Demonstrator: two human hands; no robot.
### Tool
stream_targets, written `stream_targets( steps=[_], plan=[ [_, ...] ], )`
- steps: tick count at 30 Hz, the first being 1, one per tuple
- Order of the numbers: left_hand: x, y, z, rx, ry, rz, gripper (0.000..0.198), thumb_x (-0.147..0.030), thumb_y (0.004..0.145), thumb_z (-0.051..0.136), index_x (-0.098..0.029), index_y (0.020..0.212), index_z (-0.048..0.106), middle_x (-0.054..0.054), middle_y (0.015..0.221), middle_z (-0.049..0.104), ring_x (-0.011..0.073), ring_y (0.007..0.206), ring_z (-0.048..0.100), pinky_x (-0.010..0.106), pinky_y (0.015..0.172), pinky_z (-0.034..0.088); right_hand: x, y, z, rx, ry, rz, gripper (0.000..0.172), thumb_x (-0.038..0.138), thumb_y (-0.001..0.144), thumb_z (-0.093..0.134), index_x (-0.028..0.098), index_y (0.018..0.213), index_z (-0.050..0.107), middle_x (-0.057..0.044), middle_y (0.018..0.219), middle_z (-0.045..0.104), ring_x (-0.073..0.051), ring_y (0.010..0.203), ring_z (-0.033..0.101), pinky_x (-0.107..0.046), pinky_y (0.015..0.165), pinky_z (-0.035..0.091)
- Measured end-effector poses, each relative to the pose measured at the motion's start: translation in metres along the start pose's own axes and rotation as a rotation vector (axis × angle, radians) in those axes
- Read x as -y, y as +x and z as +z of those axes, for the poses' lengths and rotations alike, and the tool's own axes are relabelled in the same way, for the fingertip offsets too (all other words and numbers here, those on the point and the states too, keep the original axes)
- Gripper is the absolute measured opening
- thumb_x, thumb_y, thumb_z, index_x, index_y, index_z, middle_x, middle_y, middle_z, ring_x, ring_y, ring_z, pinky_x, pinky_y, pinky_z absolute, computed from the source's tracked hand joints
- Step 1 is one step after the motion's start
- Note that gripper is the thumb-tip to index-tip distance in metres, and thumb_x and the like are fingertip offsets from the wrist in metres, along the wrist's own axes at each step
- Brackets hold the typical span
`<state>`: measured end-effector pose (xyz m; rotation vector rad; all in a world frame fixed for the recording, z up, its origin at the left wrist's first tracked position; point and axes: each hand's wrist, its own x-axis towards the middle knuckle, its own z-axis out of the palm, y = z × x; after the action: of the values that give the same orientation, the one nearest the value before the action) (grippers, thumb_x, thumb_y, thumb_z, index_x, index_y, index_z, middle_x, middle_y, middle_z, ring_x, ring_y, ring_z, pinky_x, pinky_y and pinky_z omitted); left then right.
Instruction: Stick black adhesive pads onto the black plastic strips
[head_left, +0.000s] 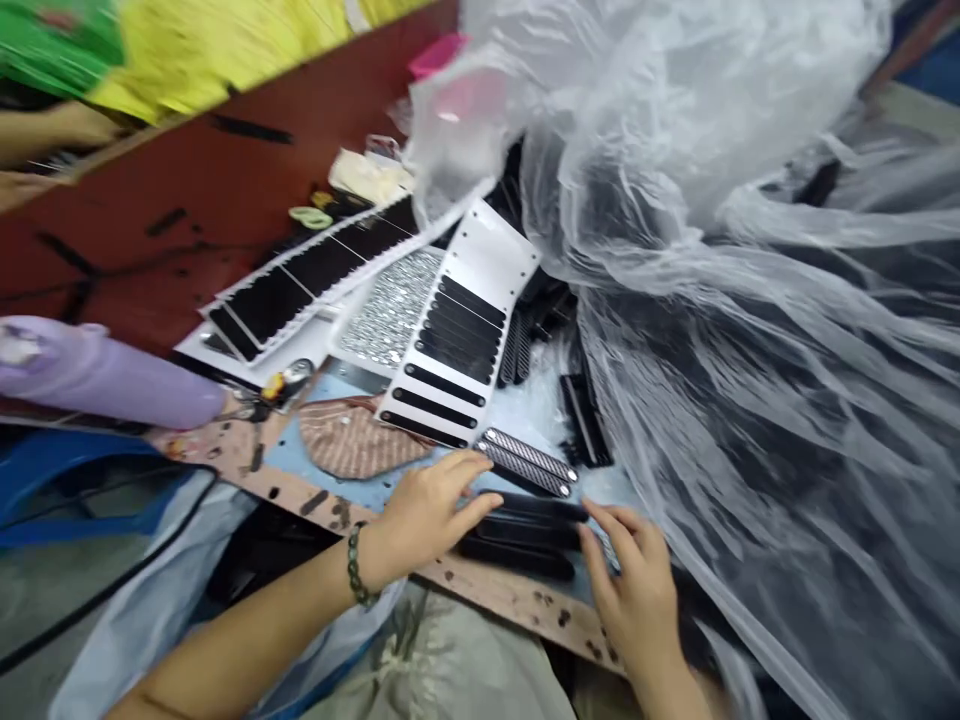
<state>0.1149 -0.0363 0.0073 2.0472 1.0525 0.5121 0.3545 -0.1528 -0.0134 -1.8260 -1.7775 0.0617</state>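
Note:
My left hand (431,510), with a beaded bracelet at its wrist, closes its thumb and fingers on the left end of a black elongated strip (536,508). At that strip's right end, the thumb and fingertips of my right hand (634,575) pinch it. Another dark strip (517,555) lies just below, by the table's near edge. Right above my hands are two rounded bars with a woven grey-black pattern (529,462) and round silver dots at their ends. A white card (487,240) bearing rows of black strips lies beyond them. Motion blurs the details.
A shallow tray (349,345) holds many small silver pieces. Nearby are a striped brown cloth piece (356,437) and a lilac bottle (112,375). Clear plastic sheeting (712,270) covers the right side. Past a red-brown board (187,180), another person's hand (82,130) shows.

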Motion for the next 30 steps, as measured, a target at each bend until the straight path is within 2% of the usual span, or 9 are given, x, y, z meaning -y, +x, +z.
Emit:
stream_targets(
  steps=[3,5,8,11,18,22,26,28,30],
  plan=[
    [0.008,0.014,-0.047,-0.367,0.195,-0.101,0.037,-0.038,0.090,0.050,-0.019,0.121,0.052,0.011,0.116,0.060,0.0225,0.101,0.058,0.039,0.089,0.048,0.008,0.031,0.008,-0.015,0.099,-0.124,0.033,0.020,0.088,0.053,0.025,0.121,0.056,-0.008,0.096,0.059,-0.022,0.087,0.057,-0.039,0.076,0.048],
    [0.022,0.032,-0.075,-0.475,0.245,-0.208,0.044,-0.043,0.087,0.054,-0.018,0.122,0.051,0.012,0.115,0.060,0.0249,0.104,0.056,0.041,0.089,0.046,0.019,0.058,0.017,0.001,0.167,-0.210,0.033,0.018,0.088,0.052,0.026,0.120,0.056,-0.007,0.095,0.061,-0.021,0.086,0.058,-0.037,0.076,0.049],
    [0.044,0.066,-0.097,-0.359,0.089,-0.294,0.038,-0.045,0.082,0.059,-0.017,0.109,0.059,0.008,0.098,0.064,0.0216,0.088,0.059,0.035,0.076,0.048,0.041,0.105,0.042,0.044,0.250,-0.297,0.028,0.016,0.091,0.046,0.025,0.115,0.058,-0.006,0.091,0.065,-0.020,0.084,0.059,-0.037,0.077,0.049],
    [0.052,0.089,-0.097,-0.272,-0.053,-0.255,0.018,-0.034,0.081,0.058,-0.015,0.083,0.061,0.002,0.075,0.060,0.0158,0.072,0.056,0.029,0.068,0.045,0.063,0.150,0.072,0.015,0.298,-0.294,0.026,0.018,0.093,0.042,0.022,0.110,0.061,-0.007,0.096,0.066,-0.020,0.090,0.060,-0.038,0.081,0.049],
    [0.038,0.074,-0.096,-0.191,-0.137,0.007,0.017,-0.028,0.088,0.048,-0.017,0.079,0.058,0.001,0.081,0.056,0.0140,0.079,0.053,0.027,0.075,0.043,0.096,0.185,0.106,0.088,0.377,-0.327,0.024,0.024,0.093,0.046,0.015,0.109,0.062,-0.011,0.103,0.066,-0.023,0.098,0.059,-0.037,0.089,0.047],
    [0.045,0.064,-0.096,-0.183,-0.079,-0.011,0.017,-0.028,0.089,0.047,-0.017,0.079,0.056,0.001,0.080,0.055,0.0148,0.079,0.051,0.028,0.074,0.042,0.090,0.183,0.102,0.046,0.444,-0.247,0.022,0.024,0.096,0.039,0.019,0.102,0.059,-0.007,0.098,0.066,-0.016,0.094,0.061,-0.030,0.087,0.049],
    [0.056,0.062,-0.093,-0.274,0.021,-0.155,0.020,-0.032,0.090,0.046,-0.017,0.080,0.056,0.001,0.073,0.054,0.0158,0.072,0.051,0.029,0.070,0.043,0.067,0.176,0.071,-0.206,0.704,0.049,0.026,0.028,0.098,0.027,0.019,0.114,0.046,-0.010,0.106,0.063,-0.015,0.093,0.064,-0.035,0.084,0.051],
    [0.051,0.057,-0.090,-0.382,0.157,-0.140,0.017,-0.031,0.088,0.051,-0.017,0.091,0.059,0.004,0.086,0.057,0.0195,0.083,0.054,0.034,0.079,0.045,0.056,0.162,0.047,-0.266,0.803,0.135,0.022,0.029,0.097,0.031,0.022,0.111,0.047,-0.007,0.099,0.064,-0.015,0.085,0.065,-0.034,0.079,0.053],
    [0.037,0.046,-0.081,-0.500,0.251,-0.073,0.026,-0.029,0.086,0.055,-0.016,0.109,0.057,0.009,0.104,0.056,0.0234,0.097,0.053,0.039,0.088,0.044,0.048,0.141,0.028,-0.188,0.733,0.123,0.015,0.028,0.094,0.044,0.023,0.103,0.053,-0.004,0.094,0.063,-0.015,0.085,0.064,-0.033,0.078,0.053]
  ],
)
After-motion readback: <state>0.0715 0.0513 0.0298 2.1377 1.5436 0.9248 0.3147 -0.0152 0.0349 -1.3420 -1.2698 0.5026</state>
